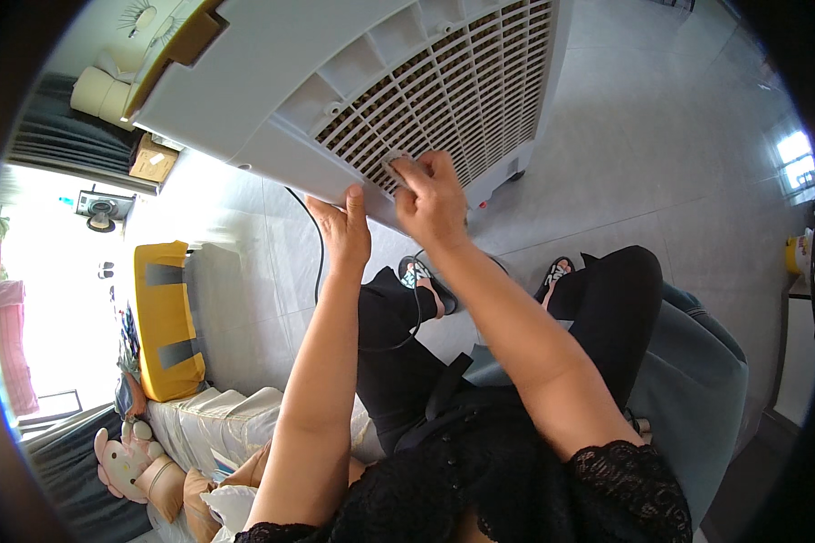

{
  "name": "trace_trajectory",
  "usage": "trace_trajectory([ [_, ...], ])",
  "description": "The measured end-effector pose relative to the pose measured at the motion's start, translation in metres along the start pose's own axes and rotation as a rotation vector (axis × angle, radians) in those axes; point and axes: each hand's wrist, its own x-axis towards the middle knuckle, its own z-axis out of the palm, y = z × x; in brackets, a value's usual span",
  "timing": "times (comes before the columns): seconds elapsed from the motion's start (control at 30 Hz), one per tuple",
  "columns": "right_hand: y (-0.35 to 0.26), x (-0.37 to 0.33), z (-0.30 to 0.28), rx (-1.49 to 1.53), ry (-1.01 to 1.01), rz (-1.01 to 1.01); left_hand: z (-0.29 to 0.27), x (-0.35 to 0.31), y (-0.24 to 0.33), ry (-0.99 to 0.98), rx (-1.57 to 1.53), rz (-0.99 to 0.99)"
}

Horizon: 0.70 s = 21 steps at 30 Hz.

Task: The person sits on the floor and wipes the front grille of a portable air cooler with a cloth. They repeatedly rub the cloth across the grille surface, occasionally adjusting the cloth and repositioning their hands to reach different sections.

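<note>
In front of me stands a tall white air cooler (pixel 235 81) with a slatted grille (pixel 480 86) on the side facing me. My right hand (pixel 433 201) is closed, its fingers bent against the lower left part of the grille. Between those fingertips shows a bit of a small pale cloth (pixel 395 161), mostly covered by the hand. At the cooler's lower left edge is my left hand (pixel 342 233), gripping it with the thumb on the near face. The other left fingers are partly hidden behind that edge.
A black cord (pixel 320 262) hangs from the cooler and loops by my legs. I sit on a grey-green chair (pixel 688 398). To the left are a yellow and grey box-like piece (pixel 165 362), a covered sofa (pixel 226 416) and a plush toy (pixel 125 463). Grey floor tiles (pixel 607 163) lie to the right.
</note>
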Motion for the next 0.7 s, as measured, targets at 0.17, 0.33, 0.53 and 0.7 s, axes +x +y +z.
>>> trace_trajectory([
  [0.17, -0.013, -0.015, 0.008, 0.130, -0.010, -0.032, -0.002, 0.002, -0.010, 0.015, 0.101, 0.038],
  [0.33, -0.005, 0.000, 0.005, 0.122, 0.054, 0.095, -0.001, 0.000, -0.008, 0.031, 0.137, 0.072],
  [0.53, -0.012, -0.030, 0.010, 0.295, -0.121, 0.111, -0.002, 0.000, -0.012, 0.002, 0.116, 0.042],
  [0.7, -0.009, -0.016, 0.000, 0.405, -0.083, 0.125, 0.002, -0.002, -0.011, 0.051, 0.078, 0.108],
])
